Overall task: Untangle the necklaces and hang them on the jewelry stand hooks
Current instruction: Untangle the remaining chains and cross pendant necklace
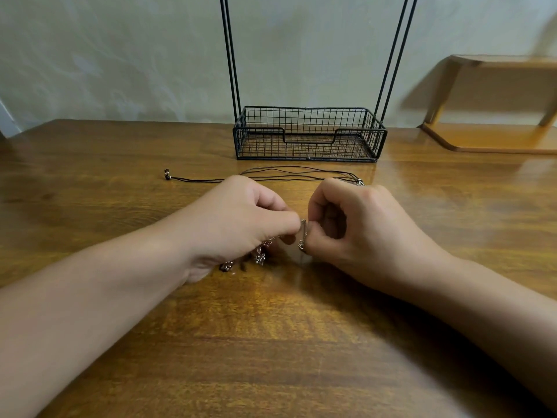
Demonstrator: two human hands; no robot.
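Note:
My left hand (241,218) and my right hand (352,224) meet at the middle of the table, both pinching a thin metal chain necklace (302,235) between thumb and fingers. More of that chain, with small charms (260,256), bunches under my left palm. A black cord necklace (289,173) lies stretched out on the table behind my hands, its beaded end (167,174) to the left. The black wire jewelry stand (310,134) rises at the back; its hooks are above the frame.
The stand's base is a wire basket (241,137) with two pairs of upright rods (230,55). A small wooden shelf (494,137) sits at the back right. A pale wall runs behind the wooden table (271,342).

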